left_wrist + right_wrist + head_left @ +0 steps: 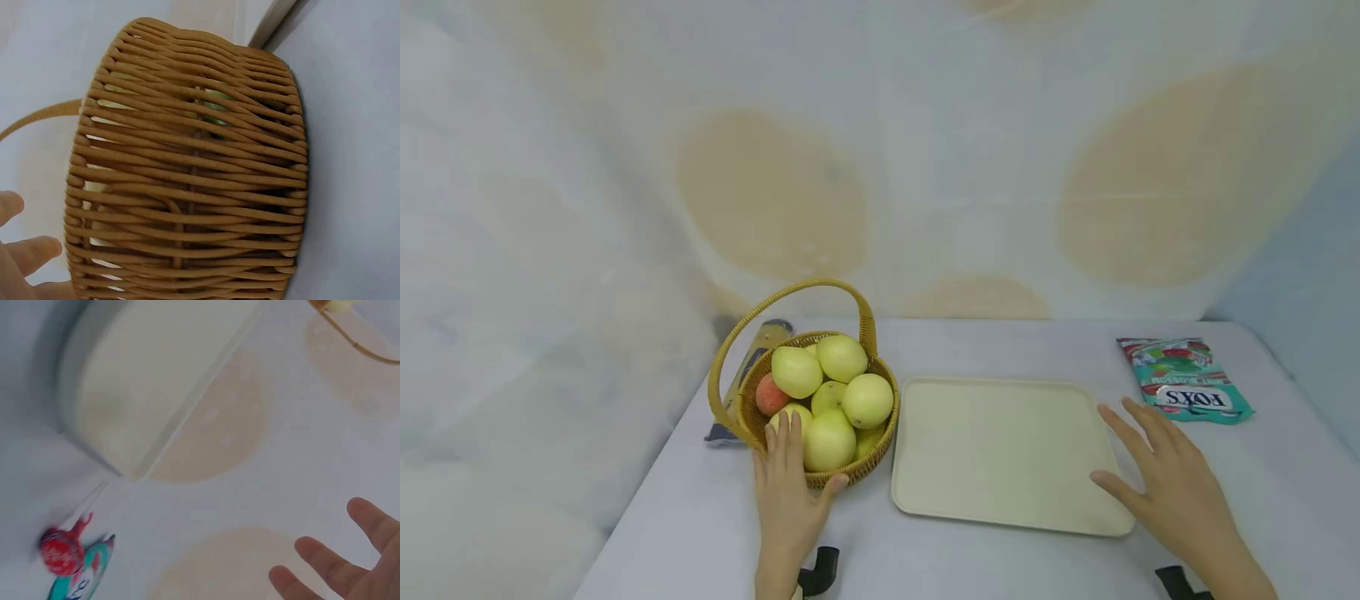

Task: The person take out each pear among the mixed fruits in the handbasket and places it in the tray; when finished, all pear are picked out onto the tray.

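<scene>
A white desk (pixel 970 567) stood before a pale cloth (pixel 970 192) patterned with tan blotches. Only the head camera showed the whole layout: at left, a wicker basket (pixel 871 465) with a tall arched handle (pixel 867 332), heaped with yellow-green fruit (pixel 830 440) and one reddish fruit (pixel 771 395) at its left side; just beside it, a shallow cream tray (pixel 1007 454); and toward the far right corner, a teal and red packet (pixel 1187 383) printed FOX'S, its lettering upside down. A yellow and dark bag (pixel 763 346) lay partly hidden behind the basket. The left wrist camera, very close, revealed what the head view mostly missed: the woven side of the basket, with hints of pale yellow and green through its gaps. The right wrist camera, tilted, showed the tray's edge and, nearer the desk's level, the packet with a rounded red shape that could not be told apart from it for certain. The left hand (pixel 790 492) had its fingers extended and its thumb held wide, at the basket's near left rim; whether the fingertips touched fruit or wicker could not be told. The right hand (pixel 1172 483) was spread wide and held nothing, hovering by the tray's right edge, near the packet.
</scene>
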Tool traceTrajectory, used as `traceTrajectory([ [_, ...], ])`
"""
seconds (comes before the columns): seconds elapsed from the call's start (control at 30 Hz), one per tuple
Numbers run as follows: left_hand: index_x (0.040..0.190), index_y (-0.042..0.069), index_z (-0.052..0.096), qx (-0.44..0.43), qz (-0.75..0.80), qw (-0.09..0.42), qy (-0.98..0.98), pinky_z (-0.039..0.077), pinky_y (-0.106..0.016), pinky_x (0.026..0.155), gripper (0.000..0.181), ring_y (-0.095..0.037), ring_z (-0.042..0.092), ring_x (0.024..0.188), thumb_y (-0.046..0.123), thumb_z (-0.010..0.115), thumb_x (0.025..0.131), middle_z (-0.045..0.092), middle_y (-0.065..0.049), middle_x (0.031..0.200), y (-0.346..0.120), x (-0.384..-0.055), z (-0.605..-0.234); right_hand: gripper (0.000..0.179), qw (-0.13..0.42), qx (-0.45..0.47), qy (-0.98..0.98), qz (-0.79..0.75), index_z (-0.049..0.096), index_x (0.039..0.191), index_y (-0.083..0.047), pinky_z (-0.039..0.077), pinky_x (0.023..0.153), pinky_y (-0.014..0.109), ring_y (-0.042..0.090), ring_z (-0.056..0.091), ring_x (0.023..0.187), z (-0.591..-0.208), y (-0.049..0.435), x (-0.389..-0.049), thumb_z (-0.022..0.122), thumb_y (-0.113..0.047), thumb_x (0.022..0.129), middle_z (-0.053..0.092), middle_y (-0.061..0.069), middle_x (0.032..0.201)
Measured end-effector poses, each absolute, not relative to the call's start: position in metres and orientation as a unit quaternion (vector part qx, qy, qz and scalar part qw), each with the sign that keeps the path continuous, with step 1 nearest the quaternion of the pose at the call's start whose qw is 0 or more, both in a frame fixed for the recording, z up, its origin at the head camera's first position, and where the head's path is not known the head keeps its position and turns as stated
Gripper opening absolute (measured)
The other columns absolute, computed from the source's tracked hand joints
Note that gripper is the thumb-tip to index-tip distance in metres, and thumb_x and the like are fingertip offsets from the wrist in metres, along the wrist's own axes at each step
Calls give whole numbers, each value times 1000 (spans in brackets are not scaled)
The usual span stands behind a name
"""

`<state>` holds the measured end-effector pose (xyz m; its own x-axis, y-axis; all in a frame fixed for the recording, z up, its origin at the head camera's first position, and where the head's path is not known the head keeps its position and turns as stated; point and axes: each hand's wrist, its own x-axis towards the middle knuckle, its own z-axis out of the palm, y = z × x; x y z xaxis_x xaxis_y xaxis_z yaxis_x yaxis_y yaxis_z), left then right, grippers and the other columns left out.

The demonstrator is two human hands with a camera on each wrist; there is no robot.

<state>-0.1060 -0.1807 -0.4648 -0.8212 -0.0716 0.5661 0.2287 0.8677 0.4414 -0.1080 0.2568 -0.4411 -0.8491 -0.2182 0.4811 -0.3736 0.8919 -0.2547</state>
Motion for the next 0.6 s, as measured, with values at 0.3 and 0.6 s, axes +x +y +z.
traceTrajectory([
  [0.3, 157, 13, 13, -9, -289, 263, -920, 13, -76, 107, 102, -54, 19, 143, 81, 30, 84, 21, -20, 160, -184, -100, -474, 70, 273, 273, -890, 242, 46, 145, -17, 34, 105, 51, 38, 42, 128, -420, 194, -143, 65, -50, 87, 47, 15, 144],
  [0.6, 156, 8, 13, 0, -301, 276, -913, 14, -76, 107, 97, -46, 18, 146, 70, 43, 89, 18, -19, 161, -188, -102, -482, 70, 240, 330, -867, 286, 45, 145, -18, 45, 93, 55, 33, 45, 128, -415, 144, -161, 73, -35, 84, 46, 11, 145],
])
